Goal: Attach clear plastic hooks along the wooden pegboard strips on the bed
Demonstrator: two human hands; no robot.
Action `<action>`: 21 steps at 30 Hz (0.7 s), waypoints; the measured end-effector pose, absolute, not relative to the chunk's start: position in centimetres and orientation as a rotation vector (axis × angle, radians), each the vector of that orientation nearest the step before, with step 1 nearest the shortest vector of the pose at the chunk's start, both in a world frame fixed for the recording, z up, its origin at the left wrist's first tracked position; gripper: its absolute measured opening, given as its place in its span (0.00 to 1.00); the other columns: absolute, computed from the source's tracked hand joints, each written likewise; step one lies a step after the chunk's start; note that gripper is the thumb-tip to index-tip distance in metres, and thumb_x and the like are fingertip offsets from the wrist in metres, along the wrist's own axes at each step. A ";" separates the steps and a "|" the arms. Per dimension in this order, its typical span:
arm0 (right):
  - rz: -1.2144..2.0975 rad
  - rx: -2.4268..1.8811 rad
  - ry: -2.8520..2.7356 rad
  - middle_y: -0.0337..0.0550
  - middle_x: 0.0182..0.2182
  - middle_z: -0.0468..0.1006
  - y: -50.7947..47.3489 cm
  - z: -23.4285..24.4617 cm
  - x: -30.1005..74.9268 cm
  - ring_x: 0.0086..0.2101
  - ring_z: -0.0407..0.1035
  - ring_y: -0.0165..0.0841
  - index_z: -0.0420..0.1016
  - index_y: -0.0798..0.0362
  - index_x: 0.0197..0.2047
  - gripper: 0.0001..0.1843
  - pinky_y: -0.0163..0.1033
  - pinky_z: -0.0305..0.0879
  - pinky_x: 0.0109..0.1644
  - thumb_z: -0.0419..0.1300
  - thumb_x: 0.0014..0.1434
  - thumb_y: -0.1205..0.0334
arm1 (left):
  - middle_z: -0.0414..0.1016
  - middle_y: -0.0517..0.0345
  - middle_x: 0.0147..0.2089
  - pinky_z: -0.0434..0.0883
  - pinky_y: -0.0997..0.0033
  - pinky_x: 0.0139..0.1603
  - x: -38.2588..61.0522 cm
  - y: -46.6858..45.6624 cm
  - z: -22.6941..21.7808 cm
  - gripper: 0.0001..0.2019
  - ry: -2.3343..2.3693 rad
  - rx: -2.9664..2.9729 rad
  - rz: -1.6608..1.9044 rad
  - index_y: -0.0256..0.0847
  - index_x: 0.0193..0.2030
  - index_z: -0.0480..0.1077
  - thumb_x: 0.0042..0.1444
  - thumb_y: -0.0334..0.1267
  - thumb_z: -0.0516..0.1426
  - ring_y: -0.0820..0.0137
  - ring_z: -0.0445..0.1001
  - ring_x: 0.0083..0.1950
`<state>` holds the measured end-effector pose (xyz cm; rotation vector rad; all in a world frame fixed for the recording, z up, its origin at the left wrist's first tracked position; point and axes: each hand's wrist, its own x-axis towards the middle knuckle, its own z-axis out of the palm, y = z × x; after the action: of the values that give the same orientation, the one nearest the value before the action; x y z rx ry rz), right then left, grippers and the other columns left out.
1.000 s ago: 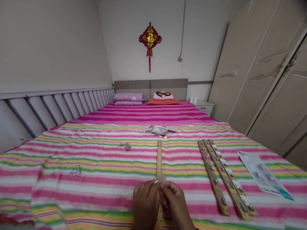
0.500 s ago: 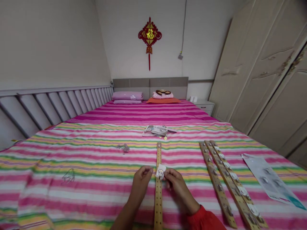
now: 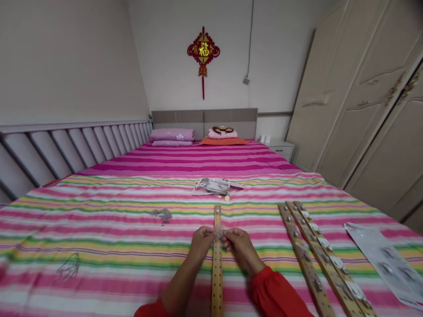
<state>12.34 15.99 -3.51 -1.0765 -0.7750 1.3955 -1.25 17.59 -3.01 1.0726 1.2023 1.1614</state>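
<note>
A long narrow wooden strip [image 3: 217,273] with rows of holes lies lengthwise on the striped bed cover, with a small shiny piece [image 3: 217,211] at its far end. Above its upper part, my left hand [image 3: 201,242] and my right hand [image 3: 240,244] come close together from either side. Both are closed, thumb against fingers, at the edges of a small clear-looking packet [image 3: 218,233]. What lies inside the packet is too small and blurred to name. Red sleeves cover both forearms in part.
Several wooden strips [image 3: 306,255] bearing shiny metal pieces and white discs lie at the right. Beside them is a flat plastic package [image 3: 380,259]. Clear packaging [image 3: 213,187] lies farther up, a crumpled wrapper [image 3: 163,215] to the left, and thin looped strands [image 3: 68,266] nearer.
My left hand has moved in and now meets my right hand at the small packet. The packet's white side no longer shows. The view has shifted slightly.
</note>
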 end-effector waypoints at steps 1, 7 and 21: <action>1.381 -1.088 -0.768 0.39 0.13 0.73 16.4 -3.5 12.3 0.14 0.64 0.23 0.72 0.58 0.18 0.15 0.27 0.57 0.17 0.70 0.38 0.56 | 0.67 0.66 0.15 0.60 0.76 0.23 -1.1 18.1 -3.1 0.11 1.202 1.047 1.163 0.38 0.23 0.68 0.34 0.41 0.63 0.77 0.64 0.19; 1.305 -1.123 -0.753 0.37 0.10 0.71 18.7 -4.3 11.8 0.12 0.63 0.24 0.68 0.55 0.17 0.15 0.28 0.57 0.14 0.68 0.39 0.57 | 0.69 0.64 0.16 0.62 0.75 0.24 -0.6 20.6 -4.0 0.11 1.244 1.059 1.140 0.39 0.21 0.66 0.34 0.41 0.62 0.75 0.66 0.20; 1.242 -1.194 -0.743 0.32 0.07 0.67 21.2 -6.1 11.4 0.09 0.58 0.24 0.64 0.52 0.17 0.12 0.29 0.49 0.11 0.65 0.39 0.60 | 0.69 0.64 0.18 0.64 0.74 0.27 -0.7 23.5 -5.7 0.04 1.456 1.208 1.071 0.38 0.22 0.68 0.38 0.35 0.59 0.73 0.69 0.23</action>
<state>11.44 21.16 -6.08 -1.1943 -0.7430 1.2422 -0.75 23.45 -5.71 1.2080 1.4563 1.0705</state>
